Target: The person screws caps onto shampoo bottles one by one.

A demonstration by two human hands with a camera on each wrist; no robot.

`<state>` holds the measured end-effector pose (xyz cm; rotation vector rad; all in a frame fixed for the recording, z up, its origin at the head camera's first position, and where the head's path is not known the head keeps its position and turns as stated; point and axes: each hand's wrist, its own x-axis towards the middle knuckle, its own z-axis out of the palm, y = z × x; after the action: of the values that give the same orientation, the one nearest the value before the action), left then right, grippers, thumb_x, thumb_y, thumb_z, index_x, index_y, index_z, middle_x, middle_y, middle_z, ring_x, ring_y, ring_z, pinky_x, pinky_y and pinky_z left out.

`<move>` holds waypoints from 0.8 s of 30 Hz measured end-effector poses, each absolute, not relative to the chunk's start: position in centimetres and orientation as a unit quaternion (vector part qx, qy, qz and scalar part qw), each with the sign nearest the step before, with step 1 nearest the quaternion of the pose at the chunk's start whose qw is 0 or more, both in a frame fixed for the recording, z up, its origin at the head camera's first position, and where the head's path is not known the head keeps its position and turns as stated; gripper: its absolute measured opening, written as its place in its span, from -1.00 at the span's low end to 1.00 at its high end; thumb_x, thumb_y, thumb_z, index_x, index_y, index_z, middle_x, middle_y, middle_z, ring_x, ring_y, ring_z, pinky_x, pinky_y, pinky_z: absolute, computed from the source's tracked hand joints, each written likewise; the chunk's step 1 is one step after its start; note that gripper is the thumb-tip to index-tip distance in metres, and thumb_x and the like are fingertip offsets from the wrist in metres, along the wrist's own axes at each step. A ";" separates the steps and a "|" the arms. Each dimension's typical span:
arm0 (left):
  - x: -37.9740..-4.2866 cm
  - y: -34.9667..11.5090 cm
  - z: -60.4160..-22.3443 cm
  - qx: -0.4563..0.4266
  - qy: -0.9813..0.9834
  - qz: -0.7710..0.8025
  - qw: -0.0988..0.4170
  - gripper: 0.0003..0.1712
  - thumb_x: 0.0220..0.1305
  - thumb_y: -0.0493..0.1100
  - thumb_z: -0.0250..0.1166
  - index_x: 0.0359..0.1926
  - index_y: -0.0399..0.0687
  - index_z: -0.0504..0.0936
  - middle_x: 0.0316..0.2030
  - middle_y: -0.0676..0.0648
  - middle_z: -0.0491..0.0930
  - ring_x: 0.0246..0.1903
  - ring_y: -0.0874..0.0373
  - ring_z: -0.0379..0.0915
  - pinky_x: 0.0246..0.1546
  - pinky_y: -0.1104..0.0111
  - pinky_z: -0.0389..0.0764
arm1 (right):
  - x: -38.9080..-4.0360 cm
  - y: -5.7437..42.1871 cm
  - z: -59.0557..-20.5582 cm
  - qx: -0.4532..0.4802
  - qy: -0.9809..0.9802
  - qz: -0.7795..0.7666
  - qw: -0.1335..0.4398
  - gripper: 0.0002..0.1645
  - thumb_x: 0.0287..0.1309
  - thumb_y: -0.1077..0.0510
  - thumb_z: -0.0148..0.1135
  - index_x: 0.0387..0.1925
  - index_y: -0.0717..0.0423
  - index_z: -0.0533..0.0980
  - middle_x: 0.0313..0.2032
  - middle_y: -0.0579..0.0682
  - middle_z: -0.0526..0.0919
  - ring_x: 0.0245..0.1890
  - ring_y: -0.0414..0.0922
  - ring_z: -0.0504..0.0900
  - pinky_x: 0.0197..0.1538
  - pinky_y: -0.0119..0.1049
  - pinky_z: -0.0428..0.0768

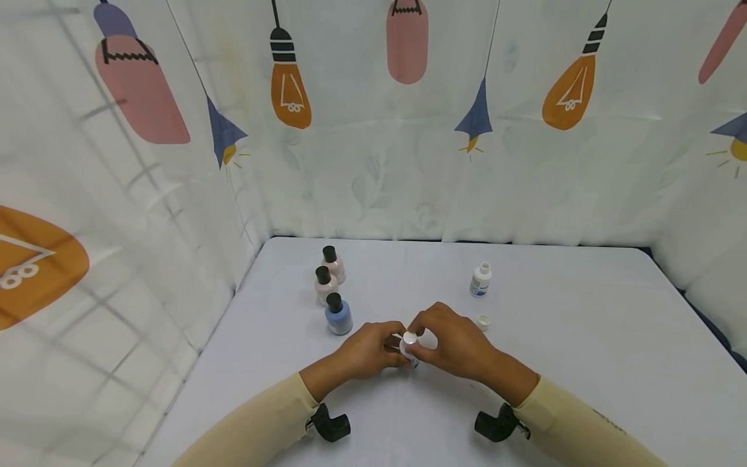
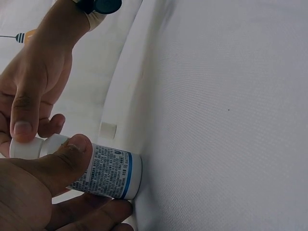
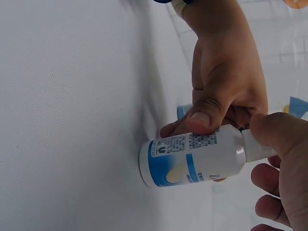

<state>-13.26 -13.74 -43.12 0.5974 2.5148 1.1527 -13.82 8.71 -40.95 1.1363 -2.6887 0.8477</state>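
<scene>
A small white pill bottle (image 3: 207, 156) with a blue-and-white label stands upright on the table between both hands. My left hand (image 1: 367, 349) grips its body, thumb on one side and fingers on the other. With thumb and fingers, my right hand (image 1: 458, 342) pinches the white cap (image 1: 410, 338), which sits on the bottle's neck. Whether the cap is loose or tight I cannot tell. Just beyond the right hand lies a separate white cap (image 1: 483, 322), and behind that stands a second white bottle (image 1: 481, 280) without a cap.
Left of the hands, a blue nail polish bottle (image 1: 338, 316) and two pale pink ones, one nearer (image 1: 325, 288) and one farther (image 1: 334, 266), stand in a row with black caps on. Patterned cloth (image 1: 373, 175) hangs behind the white table (image 1: 583, 337) and at its sides.
</scene>
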 end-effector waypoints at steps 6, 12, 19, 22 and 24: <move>-13.3 -13.7 -43.1 0.207 0.877 0.403 0.158 -0.47 0.16 -0.08 0.57 0.15 0.12 0.61 -0.06 0.11 0.75 -0.05 0.30 0.66 -0.09 0.34 0.61 | -13.8 9.1 -40.9 0.402 -0.873 0.272 0.055 -0.54 0.21 -0.01 0.48 0.13 -0.12 0.59 -0.09 -0.27 0.59 -0.09 -0.25 0.55 -0.22 -0.37 0.61; -13.3 -13.8 -43.1 0.210 0.872 0.414 0.157 -0.52 0.15 -0.10 0.57 0.09 0.19 0.62 -0.07 0.13 0.74 -0.03 0.27 0.66 -0.07 0.35 0.61 | -14.1 9.3 -41.0 0.444 -0.852 0.271 0.064 -0.59 0.24 0.18 0.40 0.12 -0.13 0.63 0.02 -0.30 0.63 0.07 -0.26 0.55 -0.09 -0.35 0.64; -13.3 -13.8 -43.2 0.211 0.874 0.409 0.156 -0.57 0.16 -0.08 0.57 0.01 0.20 0.61 -0.09 0.12 0.75 -0.03 0.26 0.66 -0.08 0.34 0.62 | -14.0 9.2 -41.0 0.426 -0.861 0.269 0.069 -0.66 0.21 0.14 0.46 0.03 -0.10 0.66 -0.10 -0.27 0.62 -0.06 -0.25 0.58 -0.18 -0.39 0.63; -13.3 -13.7 -43.2 0.211 0.875 0.407 0.155 -0.60 0.16 -0.07 0.57 -0.02 0.20 0.61 -0.09 0.13 0.75 -0.03 0.27 0.66 -0.09 0.34 0.62 | -13.9 9.1 -41.0 0.416 -0.866 0.268 0.072 -0.67 0.18 0.11 0.49 -0.01 -0.08 0.65 -0.17 -0.26 0.59 -0.13 -0.23 0.59 -0.23 -0.39 0.62; -13.3 -13.7 -43.2 0.210 0.875 0.406 0.156 -0.61 0.16 -0.07 0.57 -0.04 0.20 0.61 -0.09 0.13 0.75 -0.04 0.27 0.66 -0.10 0.34 0.62 | -13.9 9.0 -41.0 0.408 -0.870 0.267 0.071 -0.68 0.18 0.09 0.50 -0.03 -0.08 0.65 -0.19 -0.26 0.59 -0.16 -0.21 0.59 -0.26 -0.40 0.61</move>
<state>-13.29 -13.71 -43.17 0.6022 2.5068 1.1636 -13.91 9.00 -41.01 1.2279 -2.6150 0.8032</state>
